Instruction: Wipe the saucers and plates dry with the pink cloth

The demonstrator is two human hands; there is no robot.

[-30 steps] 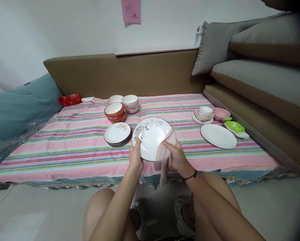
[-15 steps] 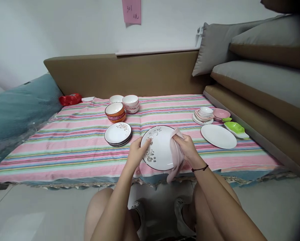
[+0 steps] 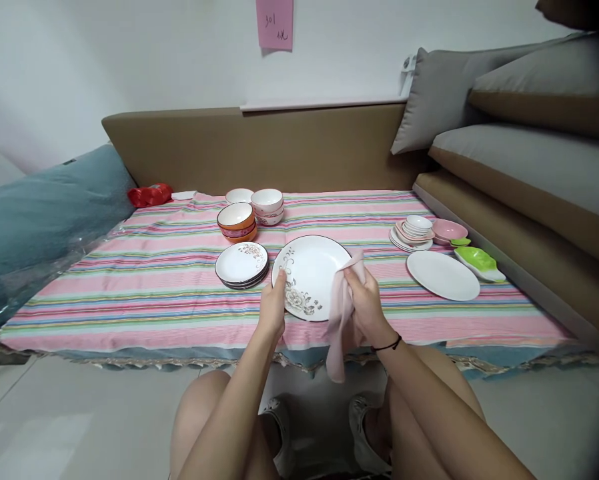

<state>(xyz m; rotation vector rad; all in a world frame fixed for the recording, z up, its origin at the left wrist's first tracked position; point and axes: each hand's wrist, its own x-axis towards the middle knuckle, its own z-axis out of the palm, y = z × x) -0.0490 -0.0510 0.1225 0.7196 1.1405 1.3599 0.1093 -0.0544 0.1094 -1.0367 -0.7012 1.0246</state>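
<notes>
A white plate with a dark rim and a brown flower pattern is held up between my hands, tilted toward me. My left hand grips its left edge, thumb on the face. On the right side, my right hand pinches a pink cloth over the plate's rim; the cloth's loose end hangs down below. Just left of the plate lies a stack of similar plates. The fingers behind the plate and cloth are hidden.
Stacked bowls and patterned bowls stand behind the plate stack on the striped cloth. At right are an oval white plate, small stacked dishes, a pink bowl and a green leaf-shaped dish. Cushions rise beyond.
The plate has turned in my hands, so its flowers sit lower. My left hand has shifted down along the rim, and the cloth hangs lower. The whole view has shifted slightly.
</notes>
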